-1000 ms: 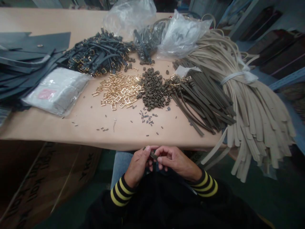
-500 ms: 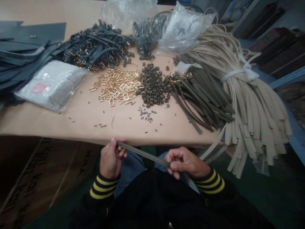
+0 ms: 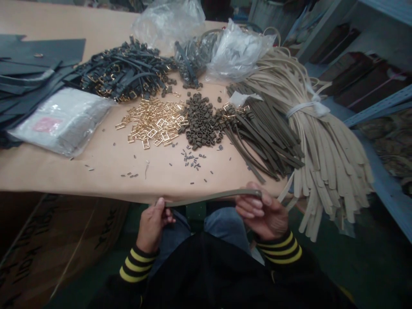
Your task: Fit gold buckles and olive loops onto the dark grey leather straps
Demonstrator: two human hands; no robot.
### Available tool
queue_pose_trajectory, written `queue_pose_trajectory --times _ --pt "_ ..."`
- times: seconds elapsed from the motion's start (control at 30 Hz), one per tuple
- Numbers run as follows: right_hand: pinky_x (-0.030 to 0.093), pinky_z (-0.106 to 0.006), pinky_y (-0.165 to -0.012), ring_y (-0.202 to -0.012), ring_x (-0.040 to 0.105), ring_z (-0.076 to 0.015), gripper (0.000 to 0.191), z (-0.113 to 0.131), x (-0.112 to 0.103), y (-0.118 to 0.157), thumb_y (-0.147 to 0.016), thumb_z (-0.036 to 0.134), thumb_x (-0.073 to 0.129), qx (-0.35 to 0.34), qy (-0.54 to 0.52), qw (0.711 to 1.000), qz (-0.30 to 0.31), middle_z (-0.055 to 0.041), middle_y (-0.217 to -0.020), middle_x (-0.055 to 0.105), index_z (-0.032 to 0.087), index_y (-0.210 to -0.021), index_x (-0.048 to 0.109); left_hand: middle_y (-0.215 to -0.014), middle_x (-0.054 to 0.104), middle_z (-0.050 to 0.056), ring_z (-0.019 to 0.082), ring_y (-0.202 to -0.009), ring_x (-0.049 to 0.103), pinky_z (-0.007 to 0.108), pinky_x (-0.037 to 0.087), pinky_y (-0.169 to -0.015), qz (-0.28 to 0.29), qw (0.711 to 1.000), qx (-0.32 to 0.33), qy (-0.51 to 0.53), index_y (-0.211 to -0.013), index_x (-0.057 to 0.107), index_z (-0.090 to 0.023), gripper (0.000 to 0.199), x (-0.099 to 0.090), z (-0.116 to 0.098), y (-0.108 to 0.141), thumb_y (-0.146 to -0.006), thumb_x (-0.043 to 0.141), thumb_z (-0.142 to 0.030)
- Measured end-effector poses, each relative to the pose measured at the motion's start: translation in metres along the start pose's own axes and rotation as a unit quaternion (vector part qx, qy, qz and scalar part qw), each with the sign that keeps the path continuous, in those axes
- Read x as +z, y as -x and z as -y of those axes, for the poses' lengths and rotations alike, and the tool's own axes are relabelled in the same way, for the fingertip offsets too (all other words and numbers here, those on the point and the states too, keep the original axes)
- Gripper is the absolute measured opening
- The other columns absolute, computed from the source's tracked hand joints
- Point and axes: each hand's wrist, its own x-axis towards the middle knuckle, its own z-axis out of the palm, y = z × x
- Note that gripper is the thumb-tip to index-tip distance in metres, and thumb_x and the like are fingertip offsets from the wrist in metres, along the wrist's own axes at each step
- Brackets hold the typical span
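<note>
A worker's left hand (image 3: 152, 227) pinches one end of a slim olive strap (image 3: 209, 196) between thumb and fingers. The right hand (image 3: 262, 212), fingers curled, grips the other end, the strap bowing slightly along the front edge of the paper-covered table (image 3: 96, 180). A strip of bare paper lies between it and scattered metal pins (image 3: 193, 161) and olive strips (image 3: 267, 137); a beige strap bundle (image 3: 328, 146) droops past the table's edge.
</note>
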Motion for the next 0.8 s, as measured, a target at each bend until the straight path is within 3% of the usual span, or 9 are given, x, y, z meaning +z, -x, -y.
queue_pose_trajectory --times 0.07,0.2,0.27,0.33,0.4,0.47,0.53,0.7,0.8 --pt "0.034 -0.02 -0.042 -0.045 0.034 -0.0077 0.03 0.014 0.0 -0.005 -0.065 0.043 0.055 -0.066 0.049 0.994 -0.074 0.0055 -0.056 0.027 0.022 -0.062 0.034 -0.046 0.049 -0.002 0.009 -0.042 0.047 0.021 0.04 -0.043 0.098 0.988 0.014 -0.121 -0.06 0.059 -0.012 0.029 0.005 0.004 0.005 -0.07 0.057 -0.039" --pt "0.043 -0.029 -0.057 -0.062 0.048 -0.0132 0.025 0.044 0.002 -0.01 -0.076 0.046 0.037 -0.125 0.188 0.962 -0.156 0.0 -0.068 0.038 0.023 -0.066 0.032 -0.054 0.056 0.002 0.012 -0.052 0.051 0.022 0.04 -0.05 0.284 0.903 0.085 -0.311 -0.061 0.063 -0.015 0.026 0.017 0.002 0.013 -0.075 0.05 -0.033" --pt "0.041 -0.025 -0.048 -0.048 0.042 -0.0092 0.023 0.053 0.007 -0.01 -0.077 0.043 0.04 -0.126 0.233 0.954 -0.14 0.0027 -0.063 0.038 0.023 -0.067 0.033 -0.064 0.061 0.003 0.014 -0.06 0.053 0.023 0.043 -0.056 0.264 0.892 0.128 -0.344 -0.07 0.065 -0.017 0.019 0.025 -0.005 0.016 -0.074 0.052 -0.031" --pt "0.032 -0.019 -0.036 -0.037 0.032 -0.0051 0.019 0.051 0.014 -0.011 -0.077 0.038 0.046 -0.092 0.293 0.949 -0.077 0.006 -0.056 0.04 0.023 -0.071 0.036 -0.068 0.061 0.003 0.014 -0.06 0.054 0.024 0.044 -0.057 0.186 0.917 0.151 -0.318 -0.082 0.063 -0.017 0.019 0.033 -0.014 0.018 -0.071 0.055 -0.031" --pt "0.026 -0.016 -0.032 -0.035 0.031 -0.0037 0.016 0.039 0.022 -0.012 -0.077 0.033 0.049 -0.014 0.37 0.929 0.017 0.0059 -0.054 0.046 0.02 -0.074 0.04 -0.065 0.059 0.001 0.011 -0.052 0.051 0.023 0.044 -0.049 0.146 0.952 0.13 -0.237 -0.087 0.059 -0.016 0.025 0.042 -0.025 0.02 -0.072 0.054 -0.035" --pt "0.028 -0.015 -0.034 -0.039 0.037 -0.0037 0.012 0.021 0.028 -0.015 -0.078 0.027 0.049 0.067 0.425 0.896 0.106 0.0031 -0.057 0.052 0.018 -0.073 0.043 -0.057 0.054 -0.002 0.008 -0.042 0.046 0.02 0.041 -0.04 0.16 0.971 0.086 -0.154 -0.081 0.057 -0.015 0.025 0.05 -0.035 0.022 -0.072 0.053 -0.038" --pt "0.031 -0.015 -0.038 -0.042 0.04 -0.0035 0.011 0.003 0.031 -0.017 -0.079 0.024 0.047 0.114 0.432 0.882 0.149 0.002 -0.059 0.054 0.016 -0.073 0.043 -0.049 0.048 -0.005 0.006 -0.036 0.041 0.017 0.036 -0.034 0.17 0.978 0.048 -0.111 -0.07 0.053 -0.014 0.025 0.055 -0.04 0.023 -0.071 0.055 -0.039" --pt "0.034 -0.016 -0.042 -0.044 0.043 -0.0035 0.012 -0.017 0.023 -0.018 -0.077 0.026 0.049 0.169 0.355 0.904 0.169 0.0002 -0.066 0.057 0.015 -0.077 0.045 -0.043 0.041 -0.008 0.003 -0.033 0.033 0.013 0.028 -0.03 0.151 0.988 -0.005 -0.038 -0.063 0.047 -0.015 0.029 0.054 -0.035 0.021 -0.069 0.058 -0.041" --pt "0.035 -0.017 -0.044 -0.048 0.048 -0.0055 0.016 -0.021 0.019 -0.016 -0.075 0.029 0.052 0.17 0.278 0.928 0.183 0.0003 -0.063 0.058 0.015 -0.076 0.046 -0.041 0.042 -0.007 0.003 -0.033 0.032 0.014 0.027 -0.031 0.212 0.975 -0.07 0.01 -0.061 0.043 -0.015 0.032 0.054 -0.023 0.02 -0.069 0.057 -0.043"
